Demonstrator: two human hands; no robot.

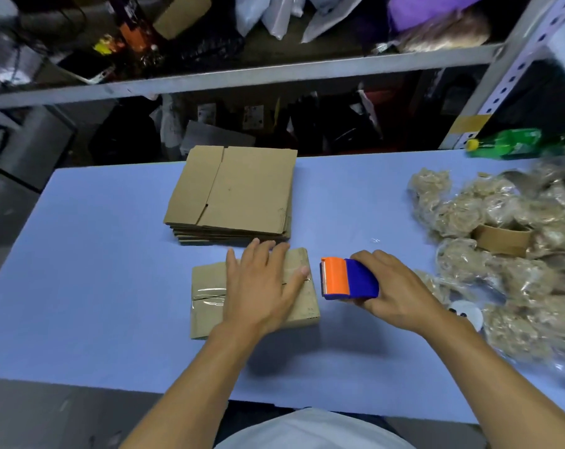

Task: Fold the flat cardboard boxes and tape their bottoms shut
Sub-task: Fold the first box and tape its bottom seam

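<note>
A small folded cardboard box (pixel 206 306) lies bottom up on the blue table (pixel 96 286), with clear tape across the left part of its seam. My left hand (pixel 261 283) lies flat on it, fingers straight, pressing the flaps down. Just right of the box, my right hand (pixel 391 290) grips a blue and orange tape dispenser (pixel 349 278), its orange cutter end facing the box edge. Behind the box sits a stack of flat cardboard boxes (pixel 236 192).
Several clear bags of beige filler (pixel 488 241) crowd the table's right side around an empty cardboard tape core (pixel 501 238). A green bottle (pixel 508 144) lies at the back right. Cluttered metal shelving (pixel 242 76) stands behind the table.
</note>
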